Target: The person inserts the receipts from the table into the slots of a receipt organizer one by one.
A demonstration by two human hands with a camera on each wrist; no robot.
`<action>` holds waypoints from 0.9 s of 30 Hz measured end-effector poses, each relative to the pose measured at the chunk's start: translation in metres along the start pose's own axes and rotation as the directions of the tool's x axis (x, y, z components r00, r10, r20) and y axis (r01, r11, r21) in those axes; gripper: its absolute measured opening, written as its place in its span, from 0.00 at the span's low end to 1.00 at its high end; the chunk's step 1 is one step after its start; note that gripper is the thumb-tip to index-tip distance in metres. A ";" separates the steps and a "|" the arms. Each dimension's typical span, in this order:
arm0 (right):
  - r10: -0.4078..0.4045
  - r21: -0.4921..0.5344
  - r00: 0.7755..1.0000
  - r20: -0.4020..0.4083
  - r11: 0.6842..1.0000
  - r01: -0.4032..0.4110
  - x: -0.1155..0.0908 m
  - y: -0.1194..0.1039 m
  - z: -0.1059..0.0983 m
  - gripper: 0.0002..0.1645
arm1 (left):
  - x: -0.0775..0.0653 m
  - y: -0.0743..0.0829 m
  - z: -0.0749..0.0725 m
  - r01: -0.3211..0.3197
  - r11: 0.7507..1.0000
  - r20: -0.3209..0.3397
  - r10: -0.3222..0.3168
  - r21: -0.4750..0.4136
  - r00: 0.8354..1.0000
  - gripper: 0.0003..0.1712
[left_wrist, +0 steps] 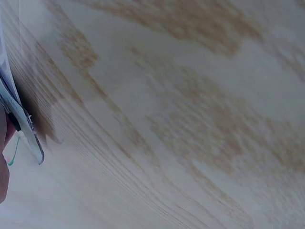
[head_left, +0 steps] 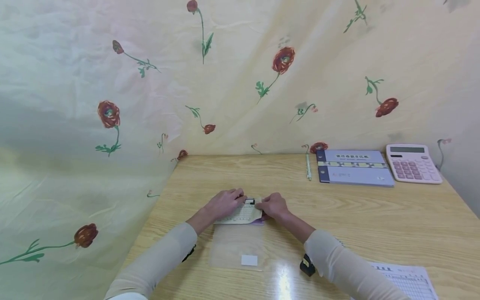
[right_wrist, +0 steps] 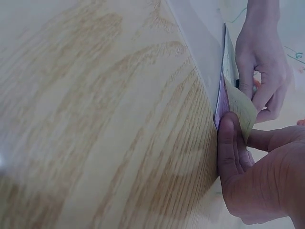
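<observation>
In the head view a pad of printed forms (head_left: 240, 213) with a pale yellow gridded top sheet lies at the middle of the table. Under its lifted corner a purple sheet (right_wrist: 223, 102) shows in the right wrist view. My left hand (head_left: 226, 204) holds the pad at its upper left, fingers bent over the far edge, beside a small black patch whose kind is unclear. At the right edge my right hand (head_left: 275, 206) pinches the sheets, the yellow one bending up near its fingers. A clear plastic sleeve (head_left: 228, 248) with a white label extends from below the pad towards me.
At the back right lie a pen (head_left: 308, 167), a blue-grey account book (head_left: 354, 177) and a pink-and-white calculator (head_left: 413, 163). A printed grid sheet (head_left: 408, 281) sits at the front right, partly behind my right sleeve. Flowered cloth (head_left: 232, 83) hangs behind the table.
</observation>
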State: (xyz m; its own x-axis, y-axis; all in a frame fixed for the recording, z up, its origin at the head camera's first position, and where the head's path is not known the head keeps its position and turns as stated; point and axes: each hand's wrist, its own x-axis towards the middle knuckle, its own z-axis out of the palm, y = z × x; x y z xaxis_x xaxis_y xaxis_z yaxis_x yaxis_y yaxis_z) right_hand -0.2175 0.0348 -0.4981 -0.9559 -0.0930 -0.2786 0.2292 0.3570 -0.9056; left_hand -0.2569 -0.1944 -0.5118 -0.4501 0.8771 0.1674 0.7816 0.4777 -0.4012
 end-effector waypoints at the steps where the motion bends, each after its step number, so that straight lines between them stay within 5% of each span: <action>1: 0.000 0.001 1.000 -0.002 1.000 0.000 0.000 0.001 0.000 0.15 | 0.000 0.000 0.000 0.000 1.000 -0.001 0.000 -0.003 1.000 0.18; 27: -0.013 -0.073 0.999 -0.031 0.997 0.011 0.004 0.002 0.006 0.11 | 0.000 -0.002 0.001 -0.007 0.999 -0.041 0.005 -0.034 0.999 0.16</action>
State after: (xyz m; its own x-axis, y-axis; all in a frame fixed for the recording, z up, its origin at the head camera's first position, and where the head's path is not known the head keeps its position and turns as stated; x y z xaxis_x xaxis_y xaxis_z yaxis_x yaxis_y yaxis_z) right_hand -0.2196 0.0298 -0.5033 -0.9640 -0.0691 -0.2569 0.2049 0.4232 -0.8826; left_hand -0.2587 -0.1954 -0.5125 -0.4281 0.8809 0.2017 0.7986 0.4733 -0.3718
